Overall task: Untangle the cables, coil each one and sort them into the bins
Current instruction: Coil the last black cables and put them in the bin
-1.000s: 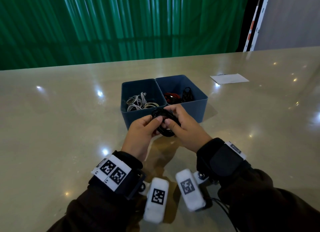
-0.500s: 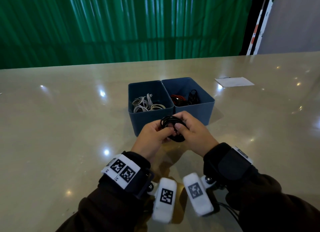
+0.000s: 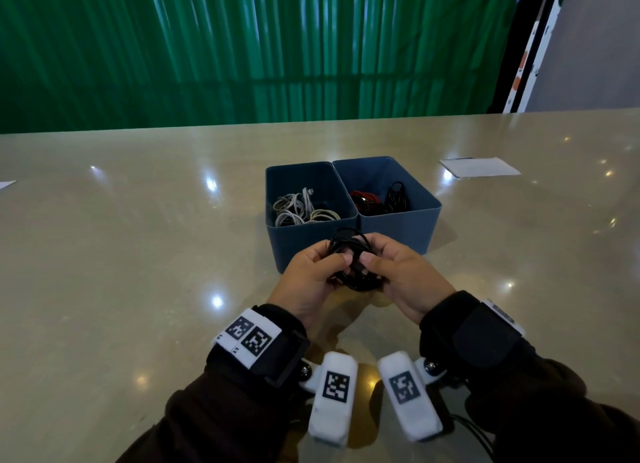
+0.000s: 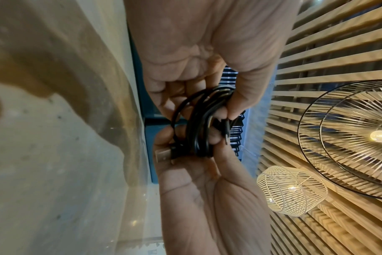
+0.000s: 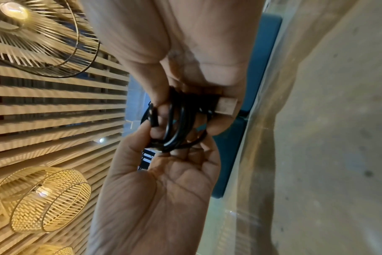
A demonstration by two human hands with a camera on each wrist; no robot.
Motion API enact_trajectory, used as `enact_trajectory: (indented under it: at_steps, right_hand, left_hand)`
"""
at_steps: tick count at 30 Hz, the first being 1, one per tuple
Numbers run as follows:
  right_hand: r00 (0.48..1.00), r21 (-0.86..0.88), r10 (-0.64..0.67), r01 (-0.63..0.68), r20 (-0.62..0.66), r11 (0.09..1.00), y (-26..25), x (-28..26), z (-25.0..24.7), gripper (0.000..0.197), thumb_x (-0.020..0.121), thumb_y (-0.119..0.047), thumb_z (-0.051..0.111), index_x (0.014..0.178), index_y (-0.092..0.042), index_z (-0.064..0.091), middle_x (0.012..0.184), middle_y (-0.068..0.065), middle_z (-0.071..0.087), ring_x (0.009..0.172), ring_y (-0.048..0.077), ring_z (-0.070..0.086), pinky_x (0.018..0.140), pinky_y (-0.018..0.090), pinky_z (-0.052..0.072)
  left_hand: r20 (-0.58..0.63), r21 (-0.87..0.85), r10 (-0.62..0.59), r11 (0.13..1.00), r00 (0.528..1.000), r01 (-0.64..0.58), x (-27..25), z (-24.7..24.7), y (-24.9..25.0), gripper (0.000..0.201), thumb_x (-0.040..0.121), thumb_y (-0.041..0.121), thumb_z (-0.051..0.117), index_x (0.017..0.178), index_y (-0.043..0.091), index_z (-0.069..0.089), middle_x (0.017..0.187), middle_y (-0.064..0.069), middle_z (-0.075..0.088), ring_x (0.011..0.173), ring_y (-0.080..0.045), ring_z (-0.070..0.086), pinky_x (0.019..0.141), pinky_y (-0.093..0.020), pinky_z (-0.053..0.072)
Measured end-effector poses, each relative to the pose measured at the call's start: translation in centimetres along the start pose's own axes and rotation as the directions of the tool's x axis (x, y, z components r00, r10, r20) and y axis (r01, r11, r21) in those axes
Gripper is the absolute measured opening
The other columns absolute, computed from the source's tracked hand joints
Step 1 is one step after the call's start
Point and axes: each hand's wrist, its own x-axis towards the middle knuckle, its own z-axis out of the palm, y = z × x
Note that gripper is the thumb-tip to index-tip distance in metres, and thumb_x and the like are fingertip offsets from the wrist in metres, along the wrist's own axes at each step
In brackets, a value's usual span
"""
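A black cable [image 3: 351, 262], thin and glossy, is wound into a small, slightly loose coil of several loops and held above the tabletop [image 3: 138, 255], just in front of the two blue bins. The left hand [image 3: 308, 282] pinches one side of the coil between thumb and curled fingers, and the right hand [image 3: 403, 279] grips the other side, so the hands sit close together around it. In the left wrist view a metal USB plug [image 4: 162, 154] sticks out of the bundle beside a finger, and a slimmer black connector end [image 4: 226, 131] hangs at the far side. The left bin [image 3: 304, 241] holds white coiled cables [image 3: 303, 210]; the right bin [image 3: 401, 227] holds red and black cables [image 3: 377, 199].
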Motion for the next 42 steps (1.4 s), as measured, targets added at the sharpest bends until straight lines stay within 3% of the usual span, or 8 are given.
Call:
enact_trajectory:
  at_steps: [5, 9, 13, 21, 26, 30, 37, 42]
  right_hand:
    - [1.000, 0.110, -0.002, 0.004, -0.017, 0.994, -0.2, -0.1, 0.0, 0.027, 0.093, 0.005, 0.039, 0.107, -0.010, 0.056, 0.098, 0.008, 0.063, 0.089, 0.016, 0.060, 0.080, 0.026, 0.052]
    - [0.997, -0.077, -0.073, 0.071, -0.021, 0.994, -0.6, -0.3, 0.1, 0.026, 0.096, 0.002, 0.040, 0.108, -0.017, 0.053, 0.090, 0.004, 0.062, 0.075, 0.002, 0.061, 0.070, 0.017, 0.052]
    - [0.973, -0.348, -0.233, 0.216, -0.006, 0.912, -0.4, -0.3, -0.2, 0.037, 0.097, 0.000, 0.040, 0.119, -0.030, 0.044, 0.096, 0.014, 0.060, 0.082, 0.015, 0.056, 0.079, 0.023, 0.049]
    - [0.960, -0.496, -0.279, 0.239, -0.006, 0.835, -0.1, -0.2, -0.1, 0.027, 0.099, -0.001, 0.038, 0.118, -0.019, 0.045, 0.078, -0.004, 0.059, 0.073, 0.004, 0.054, 0.076, 0.013, 0.045]
    - [0.966, -0.478, -0.259, 0.219, -0.018, 0.850, -0.1, -0.1, 0.1, 0.025, 0.098, 0.001, 0.040, 0.117, -0.015, 0.046, 0.080, -0.004, 0.061, 0.070, -0.006, 0.057, 0.072, 0.011, 0.046]
    - [0.969, -0.496, -0.241, 0.187, -0.045, 0.848, -0.1, -0.2, -0.1, 0.024, 0.096, 0.003, 0.042, 0.111, -0.015, 0.049, 0.094, -0.005, 0.057, 0.074, -0.016, 0.054, 0.067, 0.003, 0.042]
    - [0.974, -0.496, -0.219, 0.160, -0.063, 0.854, 0.3, -0.1, -0.2, 0.023, 0.097, 0.000, 0.042, 0.099, -0.019, 0.054, 0.090, -0.001, 0.061, 0.072, -0.006, 0.057, 0.068, 0.010, 0.046]
    - [0.977, -0.544, -0.188, 0.103, -0.103, 0.833, 0.4, 0.2, -0.7, 0.018, 0.097, -0.004, 0.044, 0.094, -0.017, 0.056, 0.088, -0.002, 0.060, 0.081, 0.011, 0.055, 0.067, 0.015, 0.043]
  left_hand:
    - [0.043, -0.045, -0.005, 0.999, 0.999, 0.007, 0.0, -0.2, 0.0, 0.018, 0.088, 0.002, 0.053, 0.103, -0.001, 0.062, 0.084, -0.008, 0.068, 0.076, -0.014, 0.064, 0.071, -0.024, 0.055]
    - [0.112, 0.008, -0.029, 1.000, 0.993, 0.028, -0.1, -0.5, -0.1, 0.023, 0.080, 0.028, 0.053, 0.080, 0.007, 0.063, 0.074, -0.002, 0.069, 0.074, -0.012, 0.063, 0.073, -0.024, 0.051]
    - [0.173, -0.039, -0.018, 0.999, 0.985, 0.025, -0.3, -0.3, -0.3, 0.035, 0.083, 0.035, 0.047, 0.060, 0.017, 0.066, 0.072, -0.001, 0.066, 0.076, -0.014, 0.065, 0.077, -0.030, 0.051]
    - [0.251, -0.054, -0.009, 0.998, 0.968, 0.024, 0.2, -0.7, -1.0, 0.033, 0.085, 0.034, 0.044, 0.058, 0.020, 0.058, 0.074, 0.000, 0.060, 0.079, -0.014, 0.058, 0.075, -0.029, 0.046]
    - [0.269, 0.060, 0.011, 0.998, 0.963, -0.028, 0.1, -0.9, -0.9, 0.025, 0.085, 0.030, 0.043, 0.071, 0.011, 0.050, 0.073, 0.005, 0.061, 0.077, -0.010, 0.058, 0.075, -0.026, 0.045]
    - [0.259, 0.237, 0.015, 0.968, 0.966, -0.079, 0.3, -1.2, -0.7, 0.024, 0.086, 0.030, 0.045, 0.070, 0.022, 0.061, 0.078, 0.008, 0.065, 0.083, -0.012, 0.057, 0.083, -0.031, 0.043]
    - [0.168, 0.318, 0.094, 0.937, 0.981, -0.144, 0.0, -0.7, -0.5, 0.008, 0.094, 0.012, 0.048, 0.097, 0.016, 0.054, 0.077, 0.008, 0.064, 0.080, -0.010, 0.058, 0.085, -0.030, 0.045]
    - [0.142, 0.337, 0.152, 0.922, 0.978, -0.192, 0.0, -0.4, -0.2, 0.032, 0.092, -0.004, 0.052, 0.111, 0.021, 0.048, 0.082, 0.003, 0.065, 0.079, -0.003, 0.062, 0.078, -0.019, 0.049]
